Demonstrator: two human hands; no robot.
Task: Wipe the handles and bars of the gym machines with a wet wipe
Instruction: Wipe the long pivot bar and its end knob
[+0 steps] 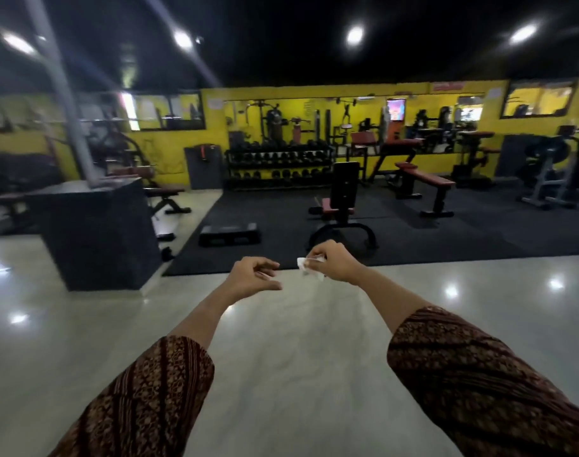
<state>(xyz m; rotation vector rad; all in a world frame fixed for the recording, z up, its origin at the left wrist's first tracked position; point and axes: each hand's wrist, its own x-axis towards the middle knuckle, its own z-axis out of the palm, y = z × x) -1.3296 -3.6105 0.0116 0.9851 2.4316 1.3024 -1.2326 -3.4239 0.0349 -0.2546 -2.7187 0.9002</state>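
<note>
Your right hand [334, 263] is raised in front of you. Its fingers [317, 254] are curled and pinch the wet wipe [306, 268], a small crumpled white piece that sticks out on the side toward your left hand [253, 278].

Left hand: just beside the right and apart from the wipe, fingers loosely curled with a narrow gap to the thumb, holding nothing.

Both hands hang over the glossy pale floor [291, 357], near the edge of the black mat [429, 239].

Holder noted: the dumbbell rack [228, 166] stands against the yellow wall [169, 153]. It has two tiers, each carrying a row of dark dumbbells [281, 158]. You cannot count them, as they are too blurred.

On the mat, an upright seat machine [344, 192] stands between your hands and the rack, well apart from both hands. A low black step platform [228, 233] lies to its left.
</note>
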